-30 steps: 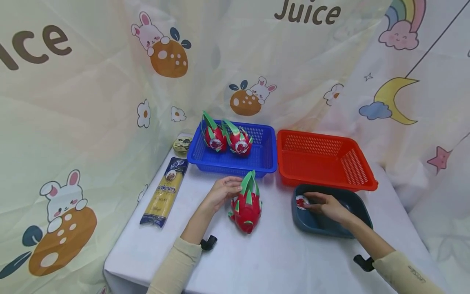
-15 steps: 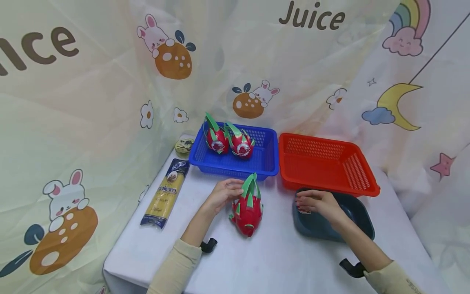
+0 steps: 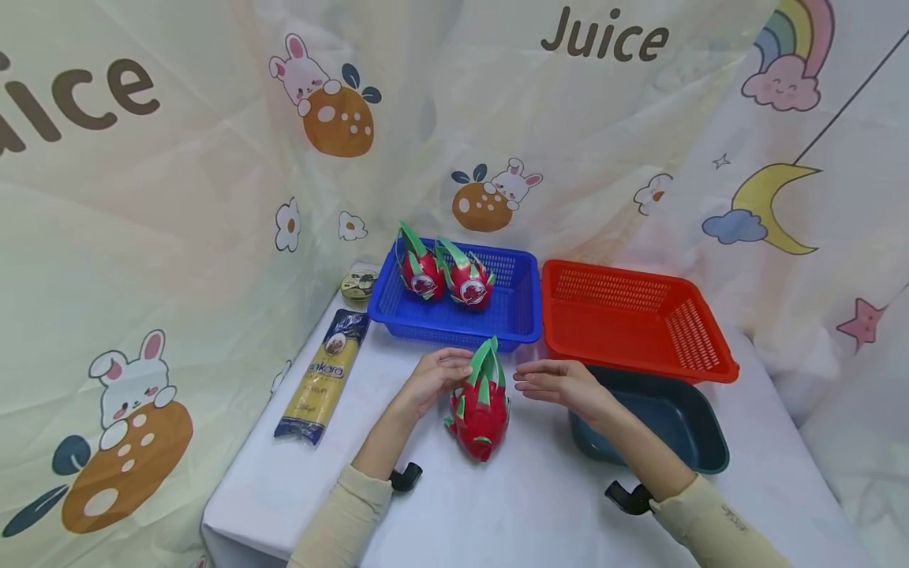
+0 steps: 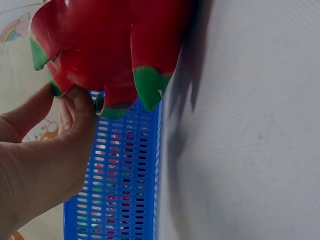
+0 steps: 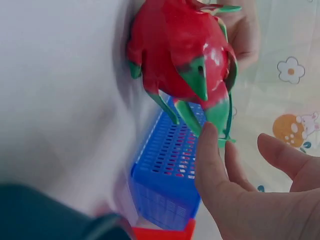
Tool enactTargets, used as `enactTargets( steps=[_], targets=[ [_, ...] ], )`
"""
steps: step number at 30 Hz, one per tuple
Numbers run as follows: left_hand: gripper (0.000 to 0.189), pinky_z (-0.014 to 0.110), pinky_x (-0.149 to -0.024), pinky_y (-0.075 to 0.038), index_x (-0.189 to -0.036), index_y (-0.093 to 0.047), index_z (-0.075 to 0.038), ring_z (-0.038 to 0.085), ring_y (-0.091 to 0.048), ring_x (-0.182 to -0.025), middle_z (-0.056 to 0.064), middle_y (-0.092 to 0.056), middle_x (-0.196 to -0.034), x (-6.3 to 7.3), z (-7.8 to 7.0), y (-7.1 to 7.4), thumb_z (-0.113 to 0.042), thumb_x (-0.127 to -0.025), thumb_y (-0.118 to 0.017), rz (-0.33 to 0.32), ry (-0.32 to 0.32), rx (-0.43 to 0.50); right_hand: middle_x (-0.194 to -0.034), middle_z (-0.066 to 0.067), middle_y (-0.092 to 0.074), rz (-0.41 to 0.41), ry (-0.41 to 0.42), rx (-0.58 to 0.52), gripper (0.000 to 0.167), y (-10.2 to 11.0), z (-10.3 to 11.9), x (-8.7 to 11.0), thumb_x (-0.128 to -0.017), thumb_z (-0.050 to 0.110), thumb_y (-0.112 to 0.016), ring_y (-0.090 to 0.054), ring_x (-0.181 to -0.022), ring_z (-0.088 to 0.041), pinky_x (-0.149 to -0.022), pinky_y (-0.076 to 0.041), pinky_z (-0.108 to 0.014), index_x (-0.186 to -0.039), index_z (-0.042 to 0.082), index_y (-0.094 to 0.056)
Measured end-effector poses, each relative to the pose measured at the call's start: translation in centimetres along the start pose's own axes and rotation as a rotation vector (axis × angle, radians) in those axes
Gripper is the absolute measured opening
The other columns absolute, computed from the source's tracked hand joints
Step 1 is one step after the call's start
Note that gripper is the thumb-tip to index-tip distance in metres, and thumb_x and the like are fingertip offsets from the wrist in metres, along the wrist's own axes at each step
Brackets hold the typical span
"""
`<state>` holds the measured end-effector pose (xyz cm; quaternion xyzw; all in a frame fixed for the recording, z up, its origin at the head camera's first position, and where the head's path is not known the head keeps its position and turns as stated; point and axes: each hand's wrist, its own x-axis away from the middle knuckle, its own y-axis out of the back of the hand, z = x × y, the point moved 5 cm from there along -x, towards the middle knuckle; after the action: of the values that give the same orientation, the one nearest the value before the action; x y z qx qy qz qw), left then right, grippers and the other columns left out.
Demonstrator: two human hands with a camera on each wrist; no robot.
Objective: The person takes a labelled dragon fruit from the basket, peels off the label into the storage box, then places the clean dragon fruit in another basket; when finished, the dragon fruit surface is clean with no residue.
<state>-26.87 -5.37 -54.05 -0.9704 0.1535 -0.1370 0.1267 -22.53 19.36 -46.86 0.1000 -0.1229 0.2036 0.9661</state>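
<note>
A red dragon fruit with green leaf tips (image 3: 480, 422) lies on the white table in the head view, its leafy end pointing away from me. My left hand (image 3: 435, 380) is at its left side; in the left wrist view thumb and fingers (image 4: 75, 107) pinch a green-tipped scale. Just right of the leaves, my right hand (image 3: 568, 388) hovers with fingers extended. In the right wrist view its thumb and fingers are spread apart, holding nothing, close to the fruit's leaves. A dark teal tray (image 3: 667, 418) sits under the right forearm, its left part hidden by that arm.
Behind the fruit stands a blue basket (image 3: 514, 292) with two labelled dragon fruits (image 3: 471, 285). To its right is a red basket (image 3: 625, 335). A yellow pasta packet (image 3: 323, 379) and a round tin (image 3: 358, 285) lie at the left.
My right hand has left the round label in the teal tray and moved left to the dragon fruit. That label is now out of sight. The left hand stays by the fruit.
</note>
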Motion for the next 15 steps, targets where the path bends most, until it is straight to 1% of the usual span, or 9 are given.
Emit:
enactTargets(
  steps=[3,6,10,15],
  targets=[
    [0.037,0.035,-0.095,-0.060,-0.132,-0.064,-0.001,0.019,-0.073,-0.100,0.013,-0.075,-0.117,0.0,0.2,-0.1,-0.009,-0.097,-0.073,-0.006,0.006,-0.002,-0.140,-0.025,-0.063,-0.014,-0.016,-0.025,0.049,-0.4,-0.5,-0.9,-0.105,0.021,-0.063,-0.065,-0.126,-0.040,-0.105,-0.051,-0.051,-0.146,-0.005,-0.055],
    [0.038,0.037,-0.095,-0.060,-0.133,-0.063,0.001,0.019,-0.072,-0.099,0.014,-0.075,-0.117,0.0,0.1,-0.2,-0.011,-0.098,-0.072,-0.004,-0.004,-0.012,-0.137,-0.023,-0.065,-0.017,-0.040,-0.072,0.048,-0.9,-1.1,-1.8,-0.105,0.018,-0.062,-0.065,-0.125,-0.040,-0.110,-0.044,-0.058,-0.147,-0.004,-0.053],
    [0.037,0.036,-0.094,-0.060,-0.132,-0.063,0.001,0.019,-0.072,-0.099,0.014,-0.075,-0.116,0.1,0.0,-0.1,-0.013,-0.098,-0.071,-0.005,-0.012,-0.018,-0.136,-0.021,-0.067,-0.008,-0.068,-0.129,0.049,-1.9,-1.7,-2.6,-0.106,0.018,-0.061,-0.067,-0.123,-0.035,-0.113,-0.041,-0.059,-0.148,-0.005,-0.052],
    [0.035,0.034,-0.091,-0.061,-0.131,-0.064,0.001,0.018,-0.072,-0.097,0.012,-0.075,-0.113,0.0,-0.1,0.0,-0.010,-0.099,-0.070,-0.006,-0.023,-0.008,-0.135,-0.021,-0.067,-0.038,-0.078,-0.153,0.042,-2.6,-2.1,-3.3,-0.108,0.014,-0.055,-0.068,-0.122,-0.032,-0.112,-0.043,-0.059,-0.144,-0.007,-0.056]
  ],
)
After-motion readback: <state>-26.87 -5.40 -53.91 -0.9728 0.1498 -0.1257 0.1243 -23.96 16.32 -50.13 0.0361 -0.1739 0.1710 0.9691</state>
